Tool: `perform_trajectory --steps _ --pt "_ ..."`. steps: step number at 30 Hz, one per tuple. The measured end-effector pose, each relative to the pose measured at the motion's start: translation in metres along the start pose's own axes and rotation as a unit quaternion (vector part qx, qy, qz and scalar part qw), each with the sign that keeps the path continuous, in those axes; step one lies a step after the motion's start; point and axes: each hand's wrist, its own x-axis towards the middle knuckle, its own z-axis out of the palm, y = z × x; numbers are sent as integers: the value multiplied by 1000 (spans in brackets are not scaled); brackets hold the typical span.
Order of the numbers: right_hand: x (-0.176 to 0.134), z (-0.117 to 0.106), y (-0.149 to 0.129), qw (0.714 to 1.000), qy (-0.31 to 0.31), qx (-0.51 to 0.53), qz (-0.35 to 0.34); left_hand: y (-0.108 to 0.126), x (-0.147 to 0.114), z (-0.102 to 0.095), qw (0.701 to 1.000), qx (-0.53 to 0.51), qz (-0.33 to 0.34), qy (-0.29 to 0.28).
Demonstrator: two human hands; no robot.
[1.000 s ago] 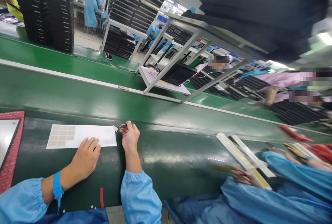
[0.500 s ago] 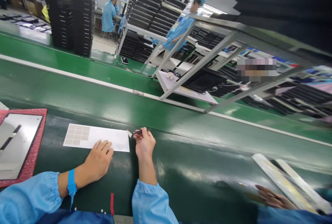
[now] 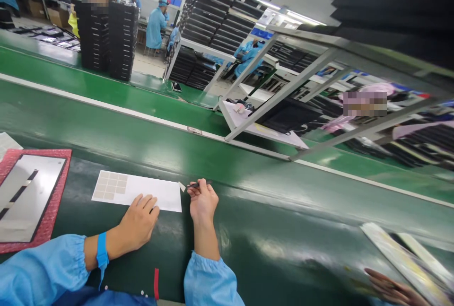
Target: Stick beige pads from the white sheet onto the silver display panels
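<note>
My left hand (image 3: 139, 221) lies with its fingers extended on the lower edge of a white sticker sheet (image 3: 149, 191). Rows of beige rectangular stickers (image 3: 110, 185) cover the left part of that sheet; its right part is bare. Just off the sheet's right end, my right hand (image 3: 203, 199) is closed on dark tweezers (image 3: 198, 184). At their tip sits a small pale sticker (image 3: 182, 186), close to the sheet's upper right corner. To the left, a flat display panel (image 3: 33, 197) with a dark strip across it rests on red bubble wrap (image 3: 67, 164).
A red strip (image 3: 156, 283) lies near the bench's front edge. At right, another person's hand (image 3: 392, 289) is by long pale strips (image 3: 400, 254). Across the green bench stand a metal rack (image 3: 262, 83) and stacks of black trays (image 3: 122, 41). Several people work beyond.
The whole view has shifted slightly, so bench items appear a little further right. Both hands keep almost the same place against the sheet, and the tweezers still hold the small sticker.
</note>
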Motion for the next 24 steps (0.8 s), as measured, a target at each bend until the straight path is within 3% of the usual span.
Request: perform_trajectory --steps 24 --pt "-3 14 -8 1000 4 25 9 -8 3 2 999 -6 7 31"
